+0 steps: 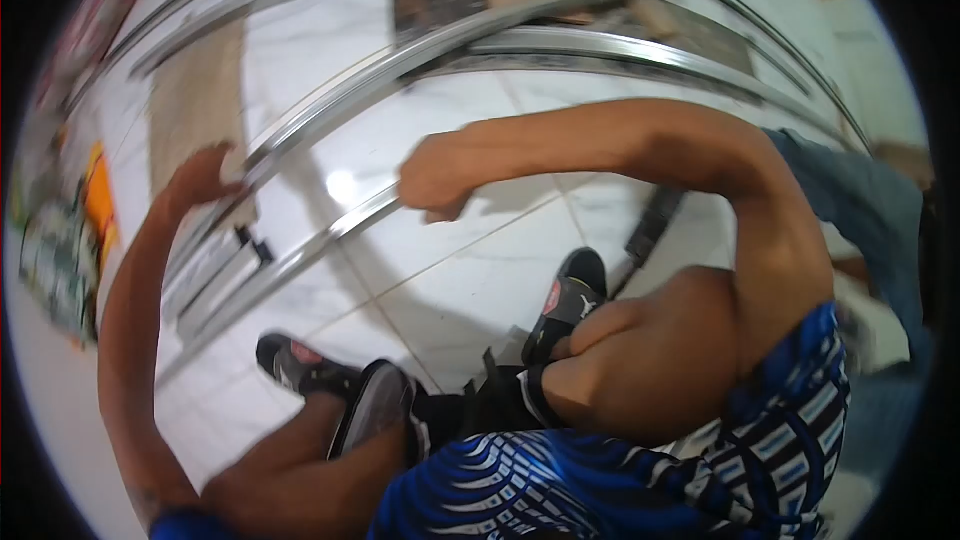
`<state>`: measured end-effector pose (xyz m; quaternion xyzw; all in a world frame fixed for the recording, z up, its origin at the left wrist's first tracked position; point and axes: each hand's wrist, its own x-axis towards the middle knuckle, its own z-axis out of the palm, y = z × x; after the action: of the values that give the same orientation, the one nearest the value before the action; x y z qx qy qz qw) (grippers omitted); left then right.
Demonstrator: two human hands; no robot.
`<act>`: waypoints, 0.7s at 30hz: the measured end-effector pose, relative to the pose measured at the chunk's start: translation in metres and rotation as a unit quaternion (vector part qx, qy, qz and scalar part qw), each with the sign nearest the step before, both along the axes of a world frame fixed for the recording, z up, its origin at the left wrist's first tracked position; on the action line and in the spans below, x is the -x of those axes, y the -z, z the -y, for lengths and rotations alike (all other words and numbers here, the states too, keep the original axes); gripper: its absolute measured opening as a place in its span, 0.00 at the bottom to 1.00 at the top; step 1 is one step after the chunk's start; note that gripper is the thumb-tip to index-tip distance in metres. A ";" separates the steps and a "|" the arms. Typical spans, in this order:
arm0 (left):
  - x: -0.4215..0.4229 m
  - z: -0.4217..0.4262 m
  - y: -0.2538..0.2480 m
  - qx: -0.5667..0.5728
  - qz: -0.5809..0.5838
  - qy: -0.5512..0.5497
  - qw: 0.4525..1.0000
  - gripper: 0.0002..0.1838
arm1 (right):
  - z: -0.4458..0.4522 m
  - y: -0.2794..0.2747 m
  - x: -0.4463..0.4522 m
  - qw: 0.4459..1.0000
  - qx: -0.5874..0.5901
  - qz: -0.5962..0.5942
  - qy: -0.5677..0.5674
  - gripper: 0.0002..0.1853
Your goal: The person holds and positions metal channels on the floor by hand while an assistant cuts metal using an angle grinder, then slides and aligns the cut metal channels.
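My right hand [437, 178] is closed around the upper end of a silvery metal profile [362, 215], which slants down to the left across the floor. My left hand [203, 180] has its thumb and fingers apart in a curve beside a longer metal profile [345, 95]. Whether the left fingers touch that profile is unclear. Between the two profiles, near the left hand, lies a short metal piece with a black part [262, 252] on it.
More metal profiles [640, 48] lie across boards [195, 105] on the white tiled floor [450, 260]. A dark bar-like object [655, 225] is right of my shoe [570, 295]. Bags [60, 260] stand at the left. Another person's clothed leg [860, 210] shows at the right.
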<state>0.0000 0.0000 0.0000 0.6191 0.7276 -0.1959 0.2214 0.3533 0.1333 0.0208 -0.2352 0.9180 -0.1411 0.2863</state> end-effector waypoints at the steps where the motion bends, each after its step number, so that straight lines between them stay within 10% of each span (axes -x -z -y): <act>1: 0.013 0.008 0.017 -0.043 0.031 0.027 0.998 0.44 | -0.006 0.001 -0.007 0.999 -0.007 0.013 0.030 0.16; 12: -0.001 0.009 0.067 -0.132 0.196 0.059 0.970 0.42 | -0.015 -0.039 0.072 0.964 -0.084 0.082 0.240 0.21; 16: -0.001 0.012 0.040 -0.296 0.121 0.251 0.913 0.41 | 0.004 -0.063 0.074 0.923 -0.070 0.108 0.362 0.22; 19: -0.059 0.018 -0.007 -0.086 0.323 0.142 0.932 0.32 | 0.018 -0.078 0.058 0.896 -0.085 0.122 0.419 0.23; 21: -0.123 0.039 0.008 0.028 0.381 0.321 0.866 0.26 | 0.023 -0.098 0.052 0.874 -0.116 0.156 0.446 0.23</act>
<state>0.1231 -0.0388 -0.0076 0.8388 0.3415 -0.0250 0.4233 0.3010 0.1101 0.1188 0.2591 0.8785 -0.1816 0.3580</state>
